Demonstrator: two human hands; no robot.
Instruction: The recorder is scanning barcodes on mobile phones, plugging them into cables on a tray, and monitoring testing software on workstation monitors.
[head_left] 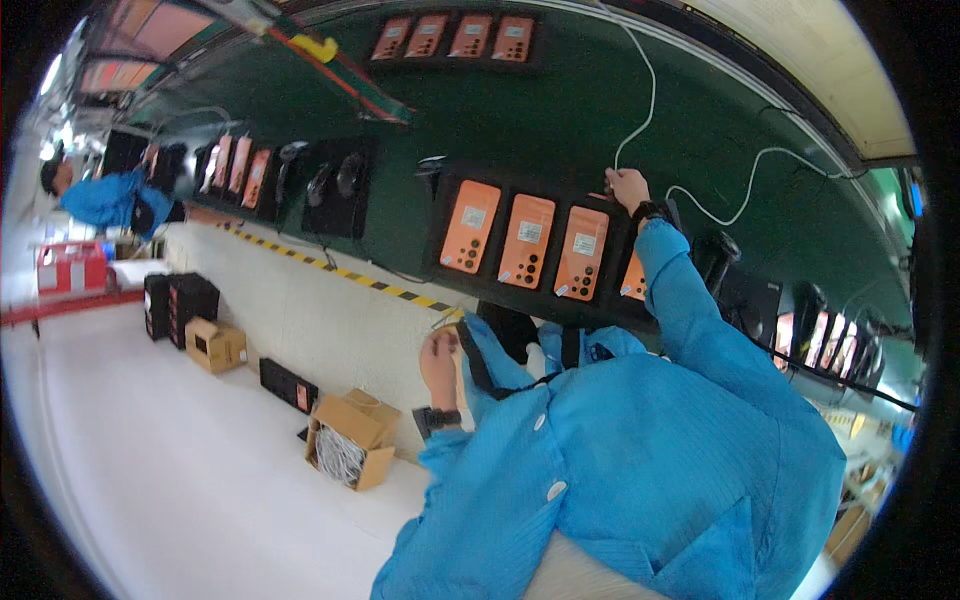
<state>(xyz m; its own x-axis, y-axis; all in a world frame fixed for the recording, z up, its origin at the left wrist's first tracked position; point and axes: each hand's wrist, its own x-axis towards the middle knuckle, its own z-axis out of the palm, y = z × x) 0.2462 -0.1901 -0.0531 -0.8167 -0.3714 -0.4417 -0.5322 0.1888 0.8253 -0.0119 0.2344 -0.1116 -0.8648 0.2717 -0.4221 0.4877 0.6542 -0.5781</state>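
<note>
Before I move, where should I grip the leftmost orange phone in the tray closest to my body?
I'd pinch the leftmost orange phone by its two long edges near mid-length, coming from above with the left hand. It lies back-up, its neighbour is only on the right, and the camera lenses sit toward the near end, away from that grip.

Phones [525,255] are orange, the striped tape [340,271] apparently yellow and black.

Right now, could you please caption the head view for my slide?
A person's right hand grips a white cable near orange phones on a dark tray.
</note>
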